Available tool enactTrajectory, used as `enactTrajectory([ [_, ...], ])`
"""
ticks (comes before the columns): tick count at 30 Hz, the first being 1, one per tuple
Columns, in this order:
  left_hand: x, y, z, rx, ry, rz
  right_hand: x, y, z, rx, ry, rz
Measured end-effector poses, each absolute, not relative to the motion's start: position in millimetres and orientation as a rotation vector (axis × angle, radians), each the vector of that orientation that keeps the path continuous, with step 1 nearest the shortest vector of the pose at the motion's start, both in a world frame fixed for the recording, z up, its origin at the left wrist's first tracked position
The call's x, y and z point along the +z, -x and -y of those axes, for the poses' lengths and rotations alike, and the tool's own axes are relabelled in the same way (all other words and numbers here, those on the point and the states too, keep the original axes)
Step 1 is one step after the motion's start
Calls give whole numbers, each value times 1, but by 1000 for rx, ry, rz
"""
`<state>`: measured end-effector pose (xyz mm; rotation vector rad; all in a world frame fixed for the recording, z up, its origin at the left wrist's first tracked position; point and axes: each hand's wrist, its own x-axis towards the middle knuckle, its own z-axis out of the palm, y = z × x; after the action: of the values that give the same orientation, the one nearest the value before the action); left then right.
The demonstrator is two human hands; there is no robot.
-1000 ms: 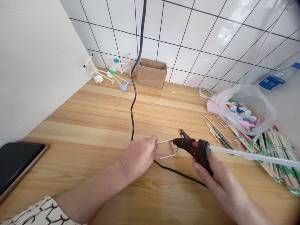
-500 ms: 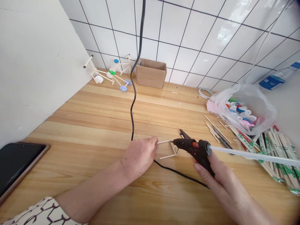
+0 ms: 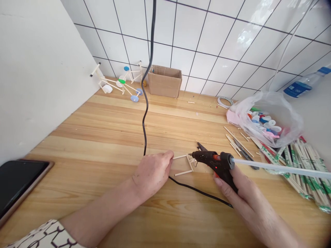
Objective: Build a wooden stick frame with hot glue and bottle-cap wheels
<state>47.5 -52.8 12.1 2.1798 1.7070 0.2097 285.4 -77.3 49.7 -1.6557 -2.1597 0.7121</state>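
Observation:
My left hand [image 3: 154,169] is closed in a pinch on the end of one thin wooden stick [image 3: 179,157] of a small three-sided stick frame [image 3: 183,173]. In my right hand [image 3: 241,193] is a black hot glue gun [image 3: 210,159], gripped by its handle. Its nozzle points left, close to the upper corner of the frame; whether it touches cannot be made out. A long clear glue stick [image 3: 274,166] juts from the gun's back, and a small red light shows on its side. The gun's wire stand partly covers the frame's right side.
A black cable [image 3: 145,124] crosses the table. Behind stand stick models with bottle caps [image 3: 121,81] and a cardboard box [image 3: 165,82]. At right are a tape roll [image 3: 224,102], a bag of caps [image 3: 269,120], scissors [image 3: 244,153] and bundled sticks [image 3: 307,168]. A phone [image 3: 22,186] lies left.
The glue gun's nozzle has shifted slightly left and up at the frame's corner. My left hand keeps its pinch on the stick. The whole view has shifted slightly.

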Motion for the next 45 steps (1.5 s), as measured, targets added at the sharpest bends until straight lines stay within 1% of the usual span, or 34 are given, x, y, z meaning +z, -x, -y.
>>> enactTrajectory([
  [45,12,-50,52,189,-2190,-1759,52,-284,79,698,1626,2189],
])
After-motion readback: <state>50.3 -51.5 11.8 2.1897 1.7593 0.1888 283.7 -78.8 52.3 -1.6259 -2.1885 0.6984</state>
